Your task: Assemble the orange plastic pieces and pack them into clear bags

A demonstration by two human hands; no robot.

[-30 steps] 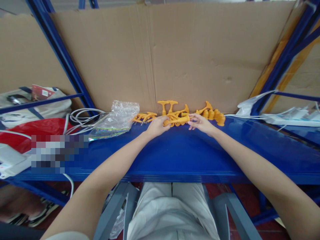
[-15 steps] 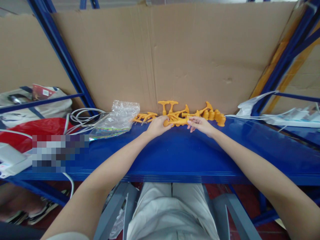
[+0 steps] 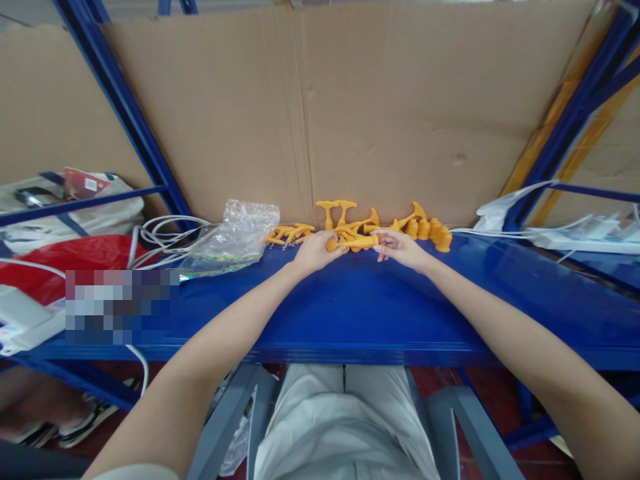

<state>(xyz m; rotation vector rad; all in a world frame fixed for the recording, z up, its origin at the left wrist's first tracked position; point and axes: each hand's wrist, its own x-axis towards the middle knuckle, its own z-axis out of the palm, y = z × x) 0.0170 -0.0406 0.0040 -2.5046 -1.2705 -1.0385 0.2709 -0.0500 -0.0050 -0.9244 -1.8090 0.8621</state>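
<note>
Blue, glossy worktop (image 3: 350, 313) spans the middle of the frame, its front stretch catching a dull sheen. Tall cardboard (image 3: 400, 113), creased near its centre, backs it and fills most of the upper half; blue posts (image 3: 116, 107) slant at upper left and upper right.

Centre of frame: one orange-yellow piece (image 3: 367, 241), held crosswise in front of a loose pile of like-coloured parts (image 3: 356, 230). My left hand (image 3: 315, 253) grips its left end between thumb and fingers; my right hand (image 3: 404, 250) pinches the right end with the fingertips. T-shaped parts (image 3: 345, 209) stand behind, near the cardboard; rounded parts (image 3: 423, 230) are bunched just right of my right hand.

Left of centre: clear plastic bag (image 3: 247, 223). Farther left, white cables (image 3: 165, 227) and red plastic (image 3: 100, 250). Right edge: white power strip (image 3: 585, 240).

Below: grey chair arms (image 3: 227, 420), dark red floor (image 3: 487, 430); another person's shoe (image 3: 87, 425), lower left.
</note>
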